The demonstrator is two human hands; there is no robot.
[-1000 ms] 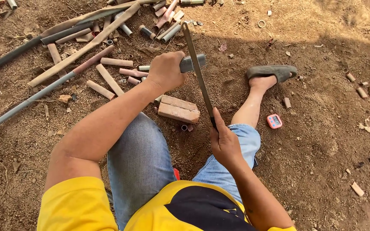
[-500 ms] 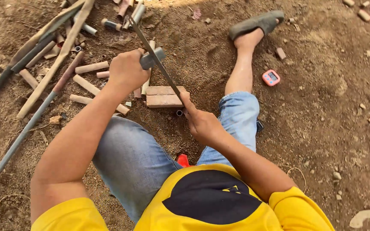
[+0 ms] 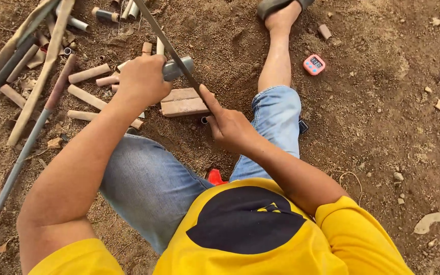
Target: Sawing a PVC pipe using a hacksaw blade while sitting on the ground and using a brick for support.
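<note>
I sit on bare dirt with my legs stretched out. My left hand (image 3: 141, 81) is closed around a short grey tube (image 3: 182, 66), held level above a flat wooden block (image 3: 182, 104). My right hand (image 3: 232, 130) grips the near end of a long thin dark blade (image 3: 164, 43), thumb laid along it. The blade slants up and away to the left and crosses over the grey tube. A small tube end (image 3: 204, 120) lies on the ground beside the block, just under my right hand.
Several cut tube pieces (image 3: 90, 74) and long poles (image 3: 31, 132) lie scattered at the left. A pink digital timer (image 3: 314, 64) rests on the dirt right of my shin. A red object (image 3: 215, 176) peeks out between my thighs. My sandalled foot (image 3: 281, 10) is at the top.
The view has swung down and closer. The blade has tilted from pointing nearly straight away to slanting up-left, and both hands stay on the tube and blade over the block.
</note>
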